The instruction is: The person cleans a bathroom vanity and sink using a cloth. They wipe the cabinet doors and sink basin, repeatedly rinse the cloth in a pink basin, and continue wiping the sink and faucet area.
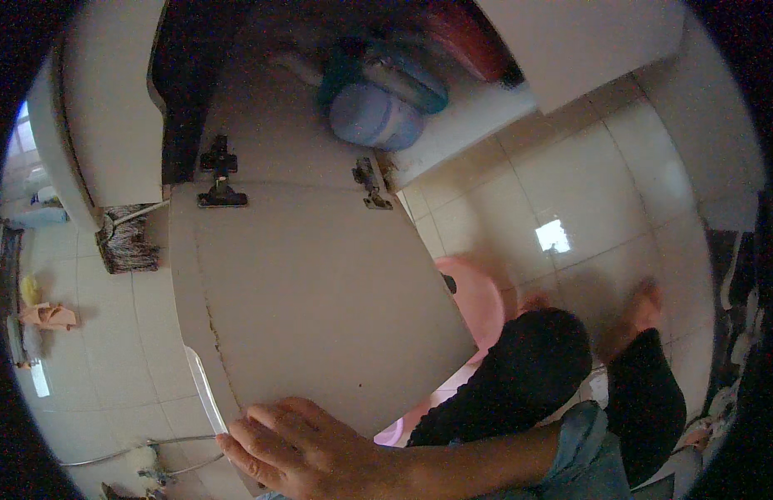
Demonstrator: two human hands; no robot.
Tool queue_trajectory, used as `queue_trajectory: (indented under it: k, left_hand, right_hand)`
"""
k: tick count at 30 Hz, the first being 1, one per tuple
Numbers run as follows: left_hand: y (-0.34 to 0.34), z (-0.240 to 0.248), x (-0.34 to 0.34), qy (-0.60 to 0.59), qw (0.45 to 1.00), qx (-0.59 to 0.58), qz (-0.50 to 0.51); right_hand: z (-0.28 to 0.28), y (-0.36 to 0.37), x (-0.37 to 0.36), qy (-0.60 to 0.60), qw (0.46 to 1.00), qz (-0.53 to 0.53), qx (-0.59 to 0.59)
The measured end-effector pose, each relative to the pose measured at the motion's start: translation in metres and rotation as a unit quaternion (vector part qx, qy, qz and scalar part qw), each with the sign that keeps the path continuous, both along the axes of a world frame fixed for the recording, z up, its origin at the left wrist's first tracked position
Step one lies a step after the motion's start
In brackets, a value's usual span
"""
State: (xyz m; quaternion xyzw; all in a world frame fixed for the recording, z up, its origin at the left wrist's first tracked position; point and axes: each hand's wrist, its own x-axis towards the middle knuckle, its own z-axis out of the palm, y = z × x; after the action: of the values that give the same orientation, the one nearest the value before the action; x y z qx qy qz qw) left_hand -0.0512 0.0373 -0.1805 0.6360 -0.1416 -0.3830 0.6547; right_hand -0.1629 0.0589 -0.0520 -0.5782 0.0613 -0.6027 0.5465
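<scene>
A light-coloured cabinet door is swung wide, joined to the cabinet by two dark metal hinges. My right hand comes in from the lower right and grips the door's outer edge, its bent fingers on the panel and its thumb hidden. Beside those fingers, a pale curved strip runs along the door's left edge. Within the dim cabinet, a bluish-white tub lies near the opening, with a greenish bottle-like container behind it and a red object farther right. My left hand is out of the picture.
A pink basin stands on the tiled floor, partly behind the door. My legs in black trousers are at the right. A broom head and an orange cloth-like item are to the left. A thin hose crosses lower left.
</scene>
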Motion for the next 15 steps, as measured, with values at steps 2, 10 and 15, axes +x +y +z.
queue_trajectory:
  k: [2, 10, 15]
  left_hand:
    - [-0.002, 0.001, -0.001, -0.003, 1.0, -0.002, -0.002]
    - [-0.002, -0.002, -0.006, -0.009, 1.0, -0.006, -0.001]
    - [-0.006, -0.004, -0.012, -0.018, 1.0, -0.012, -0.002]
  right_hand:
    - [0.0, 0.001, -0.002, 0.008, 1.0, 0.01, -0.003]
    - [-0.01, -0.018, -0.018, -0.006, 0.999, -0.011, -0.034]
    - [-0.012, -0.021, -0.016, -0.042, 0.996, -0.081, 0.0]
